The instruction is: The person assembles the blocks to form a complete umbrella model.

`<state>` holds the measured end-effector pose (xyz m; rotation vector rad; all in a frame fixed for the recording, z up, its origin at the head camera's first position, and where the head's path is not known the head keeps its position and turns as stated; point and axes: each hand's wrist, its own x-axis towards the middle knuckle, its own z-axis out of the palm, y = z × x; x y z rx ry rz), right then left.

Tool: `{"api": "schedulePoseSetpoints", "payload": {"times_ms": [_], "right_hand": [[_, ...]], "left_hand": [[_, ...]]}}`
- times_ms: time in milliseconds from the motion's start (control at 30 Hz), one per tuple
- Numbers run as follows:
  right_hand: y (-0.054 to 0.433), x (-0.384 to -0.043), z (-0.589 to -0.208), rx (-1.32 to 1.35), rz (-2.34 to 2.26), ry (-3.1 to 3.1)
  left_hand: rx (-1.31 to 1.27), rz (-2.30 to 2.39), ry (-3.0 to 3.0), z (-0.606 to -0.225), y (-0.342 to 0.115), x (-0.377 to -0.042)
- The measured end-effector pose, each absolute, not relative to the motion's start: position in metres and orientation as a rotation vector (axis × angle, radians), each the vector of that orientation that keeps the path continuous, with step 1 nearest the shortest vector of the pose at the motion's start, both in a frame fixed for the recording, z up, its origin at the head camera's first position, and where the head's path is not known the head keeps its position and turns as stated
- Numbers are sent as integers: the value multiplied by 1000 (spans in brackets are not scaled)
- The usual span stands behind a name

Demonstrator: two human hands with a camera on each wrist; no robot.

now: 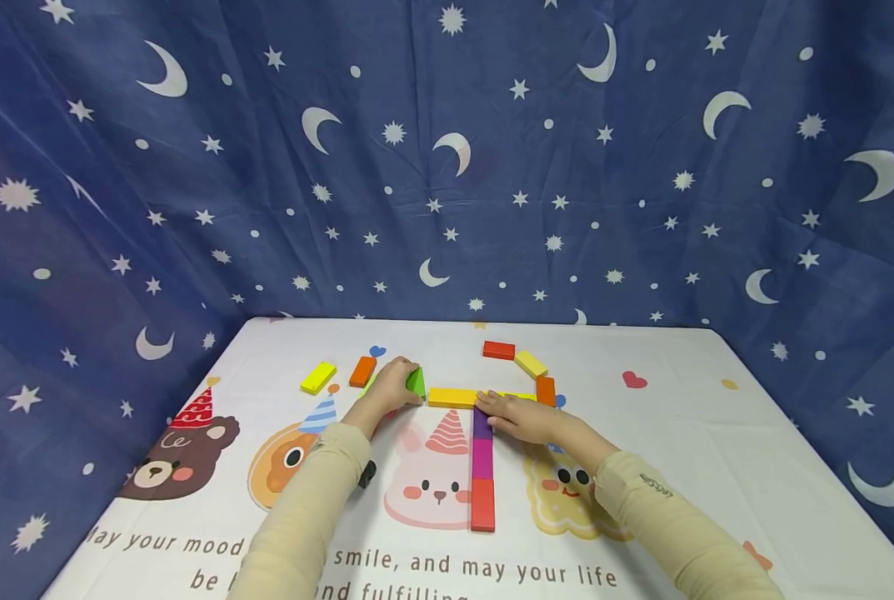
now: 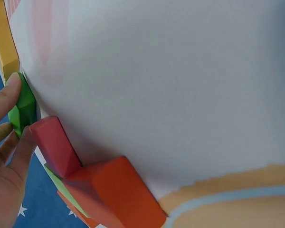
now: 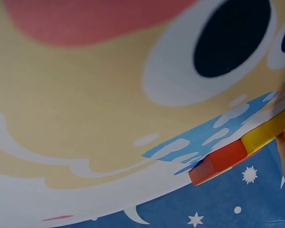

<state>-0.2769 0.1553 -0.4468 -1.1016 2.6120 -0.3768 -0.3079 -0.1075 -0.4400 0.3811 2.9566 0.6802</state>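
Note:
My left hand (image 1: 392,385) pinches a green block (image 1: 417,382) between thumb and fingers, at the left end of a long yellow block (image 1: 450,397). In the left wrist view, a red block (image 2: 57,145) lies beside those fingers. My right hand (image 1: 525,417) rests with extended fingers where the yellow block meets a purple block (image 1: 481,425); part of both is covered. Below the purple one, a magenta block (image 1: 481,458) and a red block (image 1: 482,504) continue a straight line toward me. An orange block (image 1: 546,391) lies just beyond the right hand.
Behind the right hand lie a red block (image 1: 499,350) and a pale yellow block (image 1: 531,364). Left of the left hand are a bright yellow block (image 1: 318,377) and an orange block (image 1: 362,372). A starry blue curtain (image 1: 491,233) borders the printed white tablecloth (image 1: 679,417).

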Motion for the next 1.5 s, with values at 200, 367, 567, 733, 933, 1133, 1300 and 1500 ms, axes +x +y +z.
{"api": "schedulePoseSetpoints", "payload": {"times_ms": [200, 367, 567, 733, 933, 1133, 1300, 1500], "right_hand": [[155, -277, -447, -1081, -385, 2611], [155, -276, -447, -1075, -383, 2614], [156, -276, -446, -1068, -379, 2619], [156, -276, -446, -1051, -386, 2617], [155, -275, -445, -1053, -398, 2618], [155, -275, -446, -1052, -391, 2615], [154, -276, -445, -1066, -392, 2614], [155, -275, -444, -1062, -405, 2607]], "left_hand": [[411, 689, 2926, -439, -106, -309], [455, 710, 2908, -441, -105, -309], [457, 715, 2884, -441, -104, -309], [470, 700, 2864, -441, -105, -310], [470, 698, 2866, -439, -106, -309], [437, 715, 2871, -440, -107, -308], [397, 730, 2868, -441, -107, -309], [375, 761, 2861, -442, -106, -309]]}}
